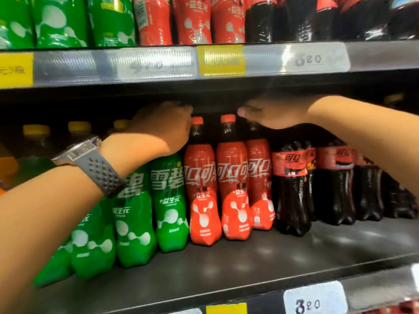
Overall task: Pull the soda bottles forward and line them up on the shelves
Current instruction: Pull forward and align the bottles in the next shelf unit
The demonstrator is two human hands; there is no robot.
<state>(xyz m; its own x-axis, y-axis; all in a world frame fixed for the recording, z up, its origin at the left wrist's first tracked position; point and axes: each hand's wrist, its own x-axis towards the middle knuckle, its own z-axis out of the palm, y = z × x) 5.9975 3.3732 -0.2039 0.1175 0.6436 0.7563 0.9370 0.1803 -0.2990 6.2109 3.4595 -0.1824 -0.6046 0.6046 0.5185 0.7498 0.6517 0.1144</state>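
While the red soda bottles (231, 177) sit set back on the shelf (249, 266), left hand (163, 125) and right hand (272, 113) reach over the caps (197, 120); fingers hidden, can't tell grip. Hook behind necks, drag level, stop in line with green bottles (136, 223).

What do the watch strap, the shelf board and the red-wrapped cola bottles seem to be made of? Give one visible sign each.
Watch strap: probably matt grey rubber or silicone; dotted with holes, curving round the wrist.
Shelf board: likely dark painted metal; smooth, with soft reflections.
Red-wrapped cola bottles: apparently plastic under glossy printed film; shiny, moulded waist.
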